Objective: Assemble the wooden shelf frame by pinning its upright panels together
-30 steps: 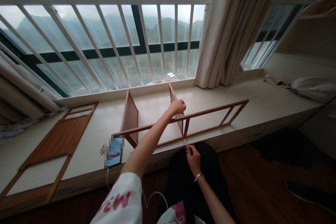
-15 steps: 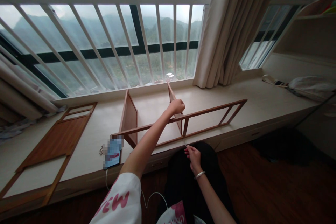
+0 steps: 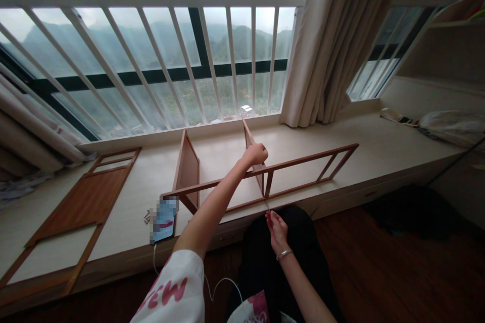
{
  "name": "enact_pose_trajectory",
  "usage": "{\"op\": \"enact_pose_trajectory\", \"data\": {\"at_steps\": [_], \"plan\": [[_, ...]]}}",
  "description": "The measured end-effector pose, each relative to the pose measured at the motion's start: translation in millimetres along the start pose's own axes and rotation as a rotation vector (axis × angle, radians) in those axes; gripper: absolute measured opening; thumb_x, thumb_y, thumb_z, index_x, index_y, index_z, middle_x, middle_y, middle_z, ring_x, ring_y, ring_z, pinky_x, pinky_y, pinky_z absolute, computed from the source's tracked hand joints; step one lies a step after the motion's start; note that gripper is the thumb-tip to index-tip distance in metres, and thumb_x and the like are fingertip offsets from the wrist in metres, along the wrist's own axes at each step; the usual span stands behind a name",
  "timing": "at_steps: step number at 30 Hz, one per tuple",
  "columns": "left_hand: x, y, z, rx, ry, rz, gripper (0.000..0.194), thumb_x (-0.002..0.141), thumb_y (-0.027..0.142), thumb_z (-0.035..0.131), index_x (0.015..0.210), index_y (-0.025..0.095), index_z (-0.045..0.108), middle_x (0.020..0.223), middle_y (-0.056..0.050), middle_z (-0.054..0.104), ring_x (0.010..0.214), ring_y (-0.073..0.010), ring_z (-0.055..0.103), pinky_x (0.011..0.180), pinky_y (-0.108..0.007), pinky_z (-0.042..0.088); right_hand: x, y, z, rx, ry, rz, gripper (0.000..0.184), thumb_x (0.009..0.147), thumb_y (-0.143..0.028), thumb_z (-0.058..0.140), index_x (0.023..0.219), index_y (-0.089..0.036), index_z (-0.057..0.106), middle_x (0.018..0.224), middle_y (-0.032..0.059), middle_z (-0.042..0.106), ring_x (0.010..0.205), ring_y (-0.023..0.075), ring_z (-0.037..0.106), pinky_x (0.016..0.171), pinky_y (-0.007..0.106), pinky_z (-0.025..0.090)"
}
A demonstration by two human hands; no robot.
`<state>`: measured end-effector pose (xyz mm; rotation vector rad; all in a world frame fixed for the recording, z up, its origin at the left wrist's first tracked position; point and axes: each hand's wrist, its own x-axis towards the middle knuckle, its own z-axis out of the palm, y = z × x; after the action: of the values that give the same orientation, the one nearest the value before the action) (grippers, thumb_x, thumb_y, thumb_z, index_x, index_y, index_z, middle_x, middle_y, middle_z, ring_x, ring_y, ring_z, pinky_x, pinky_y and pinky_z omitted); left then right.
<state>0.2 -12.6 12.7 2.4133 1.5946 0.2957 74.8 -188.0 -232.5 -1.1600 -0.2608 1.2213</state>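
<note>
A reddish-brown wooden frame (image 3: 303, 161) stands on its long edge on the window ledge. Two panels reach back from it, an end panel (image 3: 187, 166) on the left and a middle panel (image 3: 248, 133). My left hand (image 3: 256, 154) is closed around the middle panel's top edge, just behind the frame's upper rail. Low in front, my right hand (image 3: 278, 227) pinches a thin metal tool (image 3: 267, 205), too small to tell its exact kind. The tool's far end meets the frame's lower rail where the upright post joins it.
A phone (image 3: 165, 222) with a white cable lies by the ledge's front edge, small metal hardware (image 3: 147, 216) beside it. Further left lies a flat wooden panel frame (image 3: 71, 202). White railings (image 3: 231, 50) and a curtain (image 3: 322, 60) stand behind; a bag (image 3: 447, 126) rests at right.
My right hand has turned slightly at the wrist and shifted a little left, still pinching the tool. My left hand and the frame stay in place.
</note>
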Motion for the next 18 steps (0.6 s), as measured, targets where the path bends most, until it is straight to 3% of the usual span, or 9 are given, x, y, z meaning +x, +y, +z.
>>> {"op": "enact_pose_trajectory", "data": {"at_steps": [5, 10, 18], "plan": [[-1.1, 1.0, -1.1, -0.003, 0.002, -0.003, 0.029, 0.075, 0.022, 0.033, 0.073, 0.011, 0.06, 0.078, -0.012, 0.063, 0.069, -0.0169, 0.056, 0.065, -0.024, 0.042, -4.1, 1.8, 6.0, -0.123, 0.039, -0.166, 0.039, 0.066, -0.041, 0.058, 0.096, -0.018, 0.046, 0.079, 0.0059, 0.065, 0.068, 0.0157, 0.062, 0.056, 0.025, 0.05], [-1.9, 0.8, -1.2, 0.002, 0.014, -0.005, 0.029, 0.075, 0.022, 0.034, 0.072, 0.011, 0.06, 0.078, -0.012, 0.063, 0.069, -0.0167, 0.057, 0.063, -0.023, 0.042, -5.4, -4.4, 6.9, -0.36, 0.004, -0.391, 0.035, 0.068, -0.045, 0.052, 0.085, -0.014, 0.054, 0.074, 0.0078, 0.064, 0.068, 0.0168, 0.061, 0.063, 0.029, 0.048], [-0.2, 0.4, -0.9, 0.014, 0.034, 0.039, 0.029, 0.074, 0.021, 0.033, 0.068, 0.01, 0.06, 0.074, -0.012, 0.062, 0.067, -0.0169, 0.056, 0.064, -0.025, 0.041, -9.9, -14.9, 4.2, -0.568, -0.051, -0.459, 0.036, 0.072, -0.042, 0.046, 0.091, -0.014, 0.059, 0.076, 0.0089, 0.065, 0.069, 0.0183, 0.06, 0.065, 0.03, 0.046]]}}
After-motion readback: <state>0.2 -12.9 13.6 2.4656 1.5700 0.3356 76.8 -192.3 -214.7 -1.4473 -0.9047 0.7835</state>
